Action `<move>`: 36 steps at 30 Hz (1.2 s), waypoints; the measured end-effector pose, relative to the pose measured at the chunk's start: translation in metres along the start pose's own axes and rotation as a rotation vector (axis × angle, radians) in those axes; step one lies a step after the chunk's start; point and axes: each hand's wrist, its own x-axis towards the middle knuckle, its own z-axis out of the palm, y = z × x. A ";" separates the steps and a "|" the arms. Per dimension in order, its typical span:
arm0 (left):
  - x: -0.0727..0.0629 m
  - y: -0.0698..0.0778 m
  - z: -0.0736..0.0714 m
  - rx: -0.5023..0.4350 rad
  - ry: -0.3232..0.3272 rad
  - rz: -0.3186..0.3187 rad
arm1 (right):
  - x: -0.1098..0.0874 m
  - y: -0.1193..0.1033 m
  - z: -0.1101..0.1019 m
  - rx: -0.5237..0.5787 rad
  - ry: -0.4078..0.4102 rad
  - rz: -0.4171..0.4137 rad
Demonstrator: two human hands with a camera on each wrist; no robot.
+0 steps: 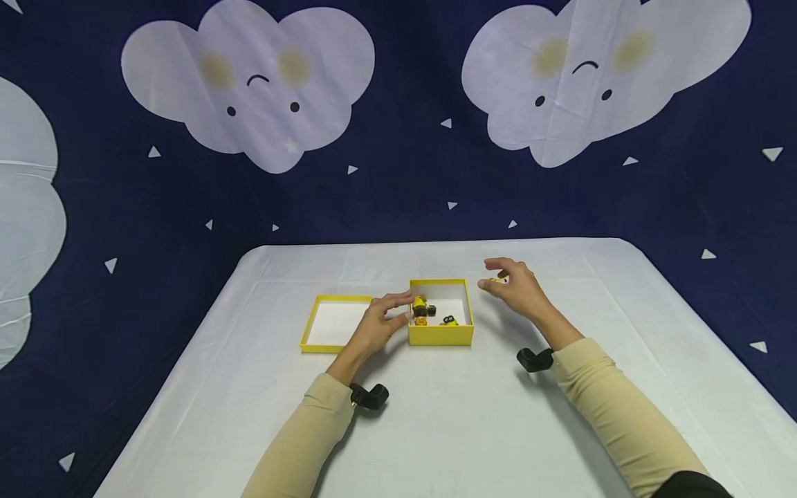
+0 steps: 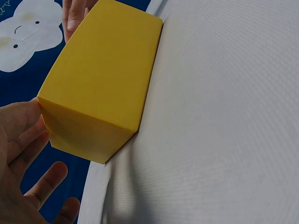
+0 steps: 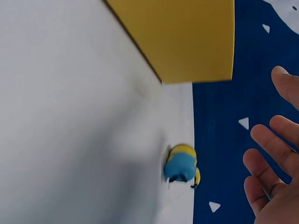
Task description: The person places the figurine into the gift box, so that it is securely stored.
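Observation:
A yellow box [image 1: 441, 336] stands open in the middle of the white table [image 1: 436, 422]. Inside it lie small yellow and black toy figures [image 1: 424, 306]. My left hand [image 1: 381, 319] rests against the box's left wall with fairly straight fingers. The left wrist view shows those fingers [image 2: 23, 135] touching a corner of the box [image 2: 103, 79]. My right hand [image 1: 509, 285] hovers to the right of the box with its fingers spread. It holds nothing. A small yellow figure in blue overalls [image 3: 181, 164] lies on the table just off the fingers [image 3: 268, 175], beyond the box [image 3: 187, 37].
A shallow yellow lid [image 1: 324, 348] lies open side up to the left of the box, just behind my left hand. A dark blue cloth with white clouds [image 1: 398, 180] hangs behind the table. The table's far edge is close behind the box.

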 end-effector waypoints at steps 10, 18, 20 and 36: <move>0.000 0.000 0.000 -0.004 0.004 -0.002 | 0.001 0.023 -0.006 -0.009 0.028 0.050; 0.001 0.000 -0.001 0.006 -0.003 0.024 | 0.002 0.038 -0.005 -0.025 0.045 0.075; 0.000 0.000 -0.001 0.002 -0.002 0.021 | 0.002 0.041 -0.004 -0.032 0.043 0.084; 0.000 0.000 -0.001 0.005 -0.005 0.038 | 0.011 0.053 -0.001 -0.072 -0.003 0.133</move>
